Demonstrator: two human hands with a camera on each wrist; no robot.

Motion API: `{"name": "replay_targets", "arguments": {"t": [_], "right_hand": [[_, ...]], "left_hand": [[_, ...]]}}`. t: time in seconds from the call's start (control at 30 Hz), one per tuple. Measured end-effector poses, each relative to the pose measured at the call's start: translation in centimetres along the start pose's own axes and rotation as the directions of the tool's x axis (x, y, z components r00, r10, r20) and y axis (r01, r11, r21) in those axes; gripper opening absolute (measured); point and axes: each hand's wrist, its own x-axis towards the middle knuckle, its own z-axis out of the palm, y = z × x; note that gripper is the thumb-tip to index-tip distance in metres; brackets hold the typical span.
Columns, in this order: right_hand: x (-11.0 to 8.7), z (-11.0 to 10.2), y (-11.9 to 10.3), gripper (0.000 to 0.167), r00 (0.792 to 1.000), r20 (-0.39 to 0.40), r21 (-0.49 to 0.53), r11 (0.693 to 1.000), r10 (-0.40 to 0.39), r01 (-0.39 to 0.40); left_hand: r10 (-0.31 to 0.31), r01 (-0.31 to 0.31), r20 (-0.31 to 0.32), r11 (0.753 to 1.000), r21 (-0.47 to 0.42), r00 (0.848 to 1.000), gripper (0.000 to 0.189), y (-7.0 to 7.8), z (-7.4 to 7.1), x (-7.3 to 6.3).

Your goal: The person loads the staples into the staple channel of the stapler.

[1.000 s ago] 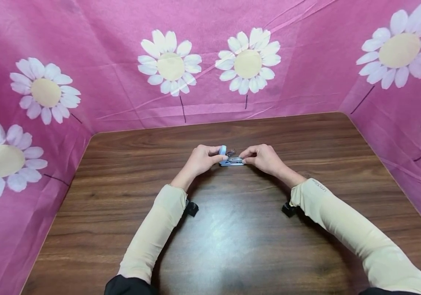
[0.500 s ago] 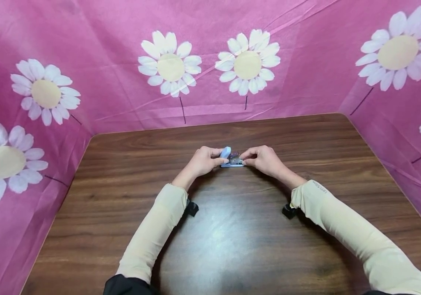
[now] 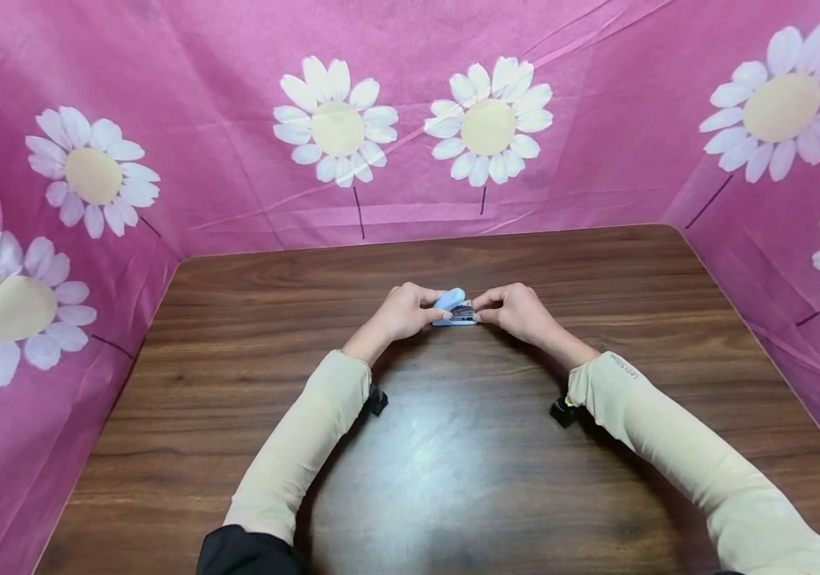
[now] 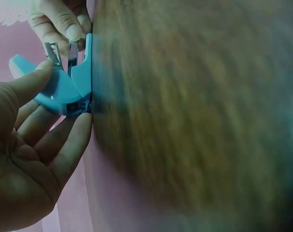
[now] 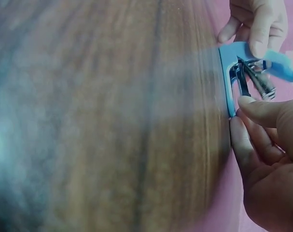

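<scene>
A small light-blue stapler [image 3: 450, 299] stands on the table, its top cover [image 5: 283, 66] raised at a slant above the base. Between cover and base, the metal magazine [image 4: 73, 57] and a second metal strip [image 5: 260, 83] spread apart. My left hand [image 3: 402, 311] grips the hinge end, thumb on the stapler's side and fingers behind it, as the left wrist view shows. At the opposite end, my right hand [image 3: 517, 310] pinches the front of the magazine and base between thumb and fingers. The fingertips partly cover that front end.
The brown wood-grain table [image 3: 424, 479] stretches around both arms. Pink cloth [image 3: 410, 48] with white daisies stands behind its far edge and along both sides. A dark wrist camera [image 3: 563, 411] sits under the right sleeve.
The stapler's blue cover has tipped from nearly upright toward the right, down over the magazine. My left hand has shifted slightly right with it; my right hand stays nearly in place.
</scene>
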Motion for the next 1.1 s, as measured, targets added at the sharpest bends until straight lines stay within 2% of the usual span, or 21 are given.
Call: {"name": "replay_targets", "arguments": {"t": [0.1, 0.27, 0.4, 0.53, 0.77, 1.0, 1.1], "right_hand": [[-0.1, 0.0, -0.1, 0.016, 1.000, -0.003, 0.001, 1.000, 0.003, -0.003], [-0.1, 0.2, -0.3, 0.018, 1.000, 0.001, -0.019, 1.000, 0.021, -0.021], [0.0, 0.1, -0.6, 0.017, 1.000, -0.006, -0.056, 0.998, 0.011, -0.011], [0.1, -0.1, -0.9, 0.013, 1.000, -0.010, -0.093, 0.996, -0.012, 0.011], [0.3, -0.1, -1.1, 0.013, 1.000, -0.005, -0.130, 0.991, -0.029, 0.029], [0.3, -0.1, -1.2, 0.015, 0.999, -0.002, -0.158, 0.987, -0.039, 0.038], [0.4, -0.2, -1.3, 0.015, 0.999, 0.009, -0.158, 0.987, -0.035, 0.036]], "left_hand": [[0.016, -0.016, -0.008, 0.999, 0.033, 1.000, 0.040, 0.3, 0.2, 0.0], [0.007, -0.006, -0.013, 0.997, 0.077, 1.000, 0.040, 0.5, 0.3, -0.1], [0.026, -0.023, -0.017, 0.988, 0.150, 1.000, 0.041, 0.8, 0.4, 0.1], [0.054, -0.050, -0.009, 0.970, 0.238, 0.998, 0.042, 1.1, 0.5, 0.3], [0.046, -0.044, 0.004, 0.937, 0.348, 0.999, 0.040, 1.9, 0.7, 0.3], [0.070, -0.074, 0.027, 0.883, 0.463, 0.997, 0.019, 2.9, 0.9, 0.4], [0.084, -0.094, 0.043, 0.869, 0.486, 0.996, 0.011, 3.2, 0.8, 0.6]]}}
